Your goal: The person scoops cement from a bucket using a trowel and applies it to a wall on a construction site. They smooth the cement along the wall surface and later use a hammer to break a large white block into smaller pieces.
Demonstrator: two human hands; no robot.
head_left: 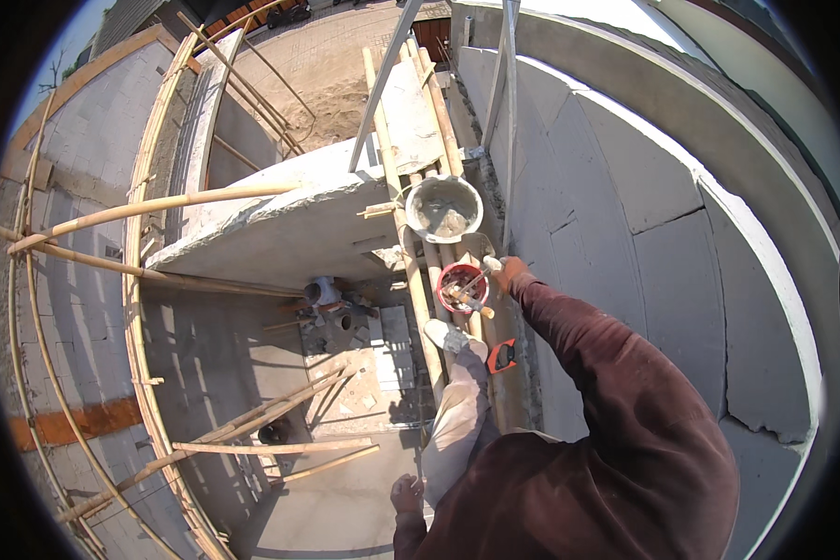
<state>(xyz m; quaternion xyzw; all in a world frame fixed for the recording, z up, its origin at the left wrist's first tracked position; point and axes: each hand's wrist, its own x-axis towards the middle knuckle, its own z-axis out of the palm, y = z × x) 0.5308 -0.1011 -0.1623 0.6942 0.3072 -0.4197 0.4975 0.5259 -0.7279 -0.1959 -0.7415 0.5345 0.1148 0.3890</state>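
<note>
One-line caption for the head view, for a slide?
From bamboo scaffolding beside a grey block wall, the right hand reaches a tool at a red bucket; the left hand hangs free.

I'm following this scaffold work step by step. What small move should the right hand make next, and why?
Probably lower the right hand a little to the handle it is reaching for in the red bucket and close on it. The hand sits at the bucket's rim beside the tool handles, while the left hand hangs low and apart. Whether it already grips one is unclear.
</note>
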